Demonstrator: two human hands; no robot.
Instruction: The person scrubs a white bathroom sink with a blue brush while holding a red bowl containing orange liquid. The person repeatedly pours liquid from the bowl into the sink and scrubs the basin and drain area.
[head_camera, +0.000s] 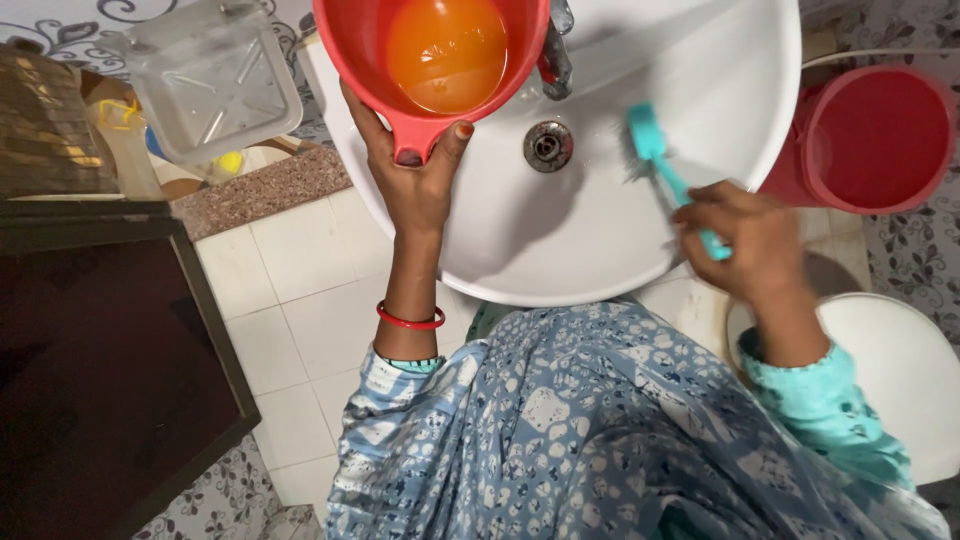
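The red plastic mug (440, 60) is upright over the rim of the white sink (600, 240), with water inside, held by its handle. The turquoise brush (665, 170) lies tilted inside the basin, its bristle head touching the wet white surface near the drain.

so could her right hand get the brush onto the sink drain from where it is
Probably yes. The right hand holds the teal brush with its bristles already on the white sink wall, and bare basin lies between them and the drain. The red mug sits above, not between.
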